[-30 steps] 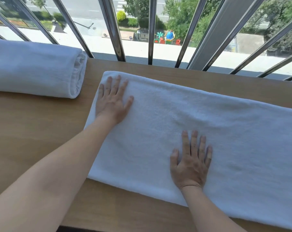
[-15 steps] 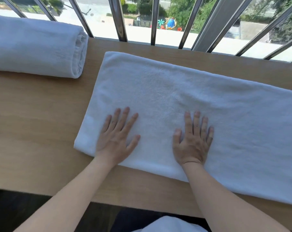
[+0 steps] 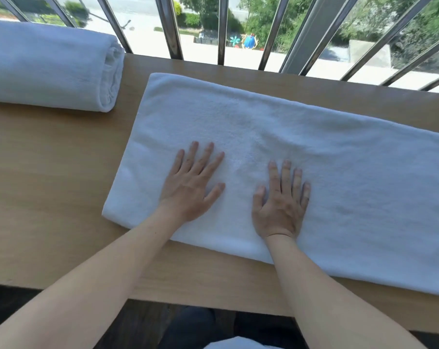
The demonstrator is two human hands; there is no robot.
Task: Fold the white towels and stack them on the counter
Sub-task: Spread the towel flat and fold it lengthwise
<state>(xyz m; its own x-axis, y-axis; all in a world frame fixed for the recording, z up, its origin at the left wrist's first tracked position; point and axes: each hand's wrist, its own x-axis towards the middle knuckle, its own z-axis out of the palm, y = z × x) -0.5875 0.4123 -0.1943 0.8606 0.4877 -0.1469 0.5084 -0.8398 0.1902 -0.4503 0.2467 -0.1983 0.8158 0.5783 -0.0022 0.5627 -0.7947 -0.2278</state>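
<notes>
Metal railing bars [image 3: 170,26] fan across top of frame, shiny, leaning outward toward both sides. Wider grey post [image 3: 311,28] among them, upper right. Beyond bars: sunlit pavement [image 3: 150,41], green trees [image 3: 258,16], colourful playground toy [image 3: 248,41] at top centre, small and blurred. Dark trousers [image 3: 188,326] at bottom centre. Dark floor [image 3: 11,306] at lower left.

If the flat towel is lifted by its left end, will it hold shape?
Probably not: the flat towel is soft cloth lying limp on the counter, so a lifted end would likely droop. It may slide on the smooth wood without the left hand and right hand pressing it.
</notes>
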